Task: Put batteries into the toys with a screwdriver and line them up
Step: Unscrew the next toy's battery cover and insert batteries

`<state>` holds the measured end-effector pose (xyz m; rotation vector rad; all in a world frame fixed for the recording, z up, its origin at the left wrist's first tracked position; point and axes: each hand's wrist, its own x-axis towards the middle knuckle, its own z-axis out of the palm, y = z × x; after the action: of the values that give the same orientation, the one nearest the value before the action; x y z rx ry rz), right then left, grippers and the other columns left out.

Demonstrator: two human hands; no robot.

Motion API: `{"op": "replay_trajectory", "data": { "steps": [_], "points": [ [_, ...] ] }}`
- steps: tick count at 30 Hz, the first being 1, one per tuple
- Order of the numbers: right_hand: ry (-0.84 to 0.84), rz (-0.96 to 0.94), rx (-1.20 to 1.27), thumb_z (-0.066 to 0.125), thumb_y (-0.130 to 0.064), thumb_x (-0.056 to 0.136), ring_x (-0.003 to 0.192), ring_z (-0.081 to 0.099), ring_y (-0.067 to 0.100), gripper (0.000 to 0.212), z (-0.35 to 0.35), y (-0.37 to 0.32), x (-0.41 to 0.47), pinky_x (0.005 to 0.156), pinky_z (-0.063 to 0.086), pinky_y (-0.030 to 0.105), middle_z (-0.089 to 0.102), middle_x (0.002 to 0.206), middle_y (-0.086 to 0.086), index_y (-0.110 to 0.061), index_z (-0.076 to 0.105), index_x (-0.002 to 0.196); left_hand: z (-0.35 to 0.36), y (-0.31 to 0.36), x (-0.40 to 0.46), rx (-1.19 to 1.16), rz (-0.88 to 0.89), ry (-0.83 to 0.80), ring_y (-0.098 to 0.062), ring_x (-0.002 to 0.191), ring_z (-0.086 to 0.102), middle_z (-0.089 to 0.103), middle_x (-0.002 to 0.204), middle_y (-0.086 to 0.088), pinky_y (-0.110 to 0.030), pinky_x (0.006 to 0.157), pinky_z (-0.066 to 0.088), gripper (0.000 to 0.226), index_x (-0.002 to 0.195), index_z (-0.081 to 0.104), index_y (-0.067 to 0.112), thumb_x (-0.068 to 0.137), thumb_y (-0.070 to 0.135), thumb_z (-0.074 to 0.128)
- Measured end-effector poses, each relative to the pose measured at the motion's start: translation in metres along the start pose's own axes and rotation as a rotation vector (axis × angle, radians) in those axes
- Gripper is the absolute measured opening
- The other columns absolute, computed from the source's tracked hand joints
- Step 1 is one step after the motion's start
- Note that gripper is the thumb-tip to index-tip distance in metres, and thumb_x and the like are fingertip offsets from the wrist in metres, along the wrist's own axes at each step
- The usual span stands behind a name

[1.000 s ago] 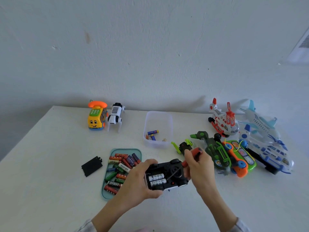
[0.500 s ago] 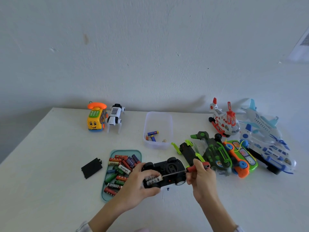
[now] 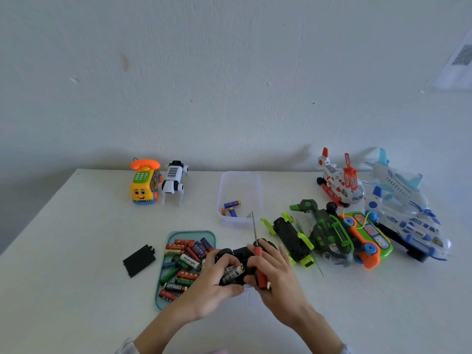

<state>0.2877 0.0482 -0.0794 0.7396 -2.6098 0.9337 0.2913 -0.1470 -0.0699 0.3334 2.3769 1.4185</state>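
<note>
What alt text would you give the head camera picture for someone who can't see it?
Two hands work on a black toy car over a white table: the left hand holds the car, batteries showing, and the right hand grips a red screwdriver. A tray of batteries lies left, other toys behind.

A single head-worn camera looks forward and down, close over the white table (image 3: 76,251) toward the wall (image 3: 229,72).

Heybright | white battery (image 3: 190,260) in tray || EVEREADY | black battery (image 3: 176,287) in tray
</note>
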Motion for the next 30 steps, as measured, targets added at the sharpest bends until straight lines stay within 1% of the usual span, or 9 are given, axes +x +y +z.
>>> {"op": "replay_trajectory", "data": {
  "steps": [5,8,13,15,17,21,24,28,30],
  "points": [
    [-0.047,0.138,0.176,0.062,-0.051,0.071,0.125,0.023,-0.021,0.032,-0.011,-0.007,0.005,0.107,0.025,0.032,0.050,0.124,-0.025,-0.036,0.045,0.093,0.003,0.003,-0.002,-0.036,-0.003,0.049,0.001,0.117,0.038,0.031,0.126,0.013,-0.003,0.085,0.033,0.036,0.102,0.052,0.030,0.080,0.055,0.064],
    [-0.040,0.166,0.205,0.065,-0.053,0.065,0.123,0.026,-0.022,0.038,-0.013,-0.007,0.004,0.105,0.028,0.030,0.040,0.120,-0.038,-0.034,0.046,0.092,0.004,0.005,-0.002,-0.025,0.037,0.097,0.003,0.115,0.039,0.037,0.124,0.011,-0.002,0.084,0.032,0.027,0.098,0.055,0.030,0.083,0.052,0.060],
    [-0.048,0.210,0.202,0.065,-0.058,0.064,0.124,0.029,-0.011,0.041,-0.010,-0.003,0.001,0.104,0.034,0.033,0.040,0.125,-0.037,-0.036,0.047,0.094,-0.002,0.019,0.007,-0.074,0.083,0.223,0.008,0.127,0.032,0.041,0.128,0.017,-0.013,0.095,0.030,0.022,0.092,0.059,0.028,0.083,0.049,0.058],
    [-0.030,0.209,0.195,0.065,-0.057,0.065,0.123,0.028,-0.014,0.041,-0.010,-0.004,0.001,0.103,0.034,0.032,0.039,0.124,-0.037,-0.036,0.047,0.095,-0.017,0.028,0.025,-0.023,0.127,0.304,-0.006,0.109,0.053,0.054,0.113,0.011,-0.020,0.090,0.039,0.013,0.088,0.059,0.027,0.089,0.039,0.062],
    [-0.021,0.190,0.198,0.070,-0.051,0.066,0.122,0.026,-0.020,0.040,-0.009,-0.005,0.001,0.100,0.031,0.027,0.038,0.122,-0.037,-0.034,0.047,0.094,-0.031,0.033,0.053,0.100,0.178,0.388,-0.014,0.100,0.056,0.058,0.106,0.005,-0.032,0.092,0.045,0.010,0.084,0.058,0.025,0.091,0.031,0.062],
    [-0.016,0.154,0.168,0.070,-0.050,0.070,0.128,0.020,-0.021,0.036,-0.003,-0.006,-0.004,0.108,0.020,0.032,0.035,0.127,-0.037,-0.036,0.045,0.093,-0.053,0.032,0.120,0.402,0.172,0.528,-0.025,0.132,0.034,0.046,0.132,-0.010,-0.036,0.106,0.024,0.016,0.094,0.068,0.009,0.092,0.024,0.062],
    [0.016,0.148,0.158,0.068,-0.052,0.070,0.130,0.019,-0.020,0.036,0.003,-0.007,-0.005,0.107,0.014,0.032,0.038,0.128,-0.033,-0.037,0.044,0.092,-0.062,0.029,0.156,0.692,0.024,0.373,-0.031,0.140,0.021,0.038,0.143,-0.008,-0.049,0.112,0.018,0.022,0.096,0.069,0.012,0.094,0.028,0.055],
    [0.054,0.142,0.132,0.070,-0.051,0.068,0.131,0.023,-0.017,0.037,0.006,-0.006,-0.005,0.104,0.022,0.041,0.046,0.126,-0.025,-0.036,0.045,0.090,-0.061,0.027,0.171,0.710,-0.094,0.161,-0.036,0.140,0.018,0.037,0.140,-0.011,-0.065,0.112,0.005,0.020,0.075,0.063,0.014,0.092,0.022,0.056],
    [0.052,0.164,0.136,0.070,-0.052,0.068,0.131,0.024,-0.017,0.038,0.006,-0.005,-0.006,0.105,0.025,0.045,0.044,0.127,-0.029,-0.036,0.045,0.091,-0.057,0.027,0.164,0.713,-0.086,0.164,-0.036,0.145,0.006,0.028,0.148,-0.013,-0.063,0.112,0.000,0.016,0.096,0.065,0.014,0.094,0.025,0.053]
  ]
}}
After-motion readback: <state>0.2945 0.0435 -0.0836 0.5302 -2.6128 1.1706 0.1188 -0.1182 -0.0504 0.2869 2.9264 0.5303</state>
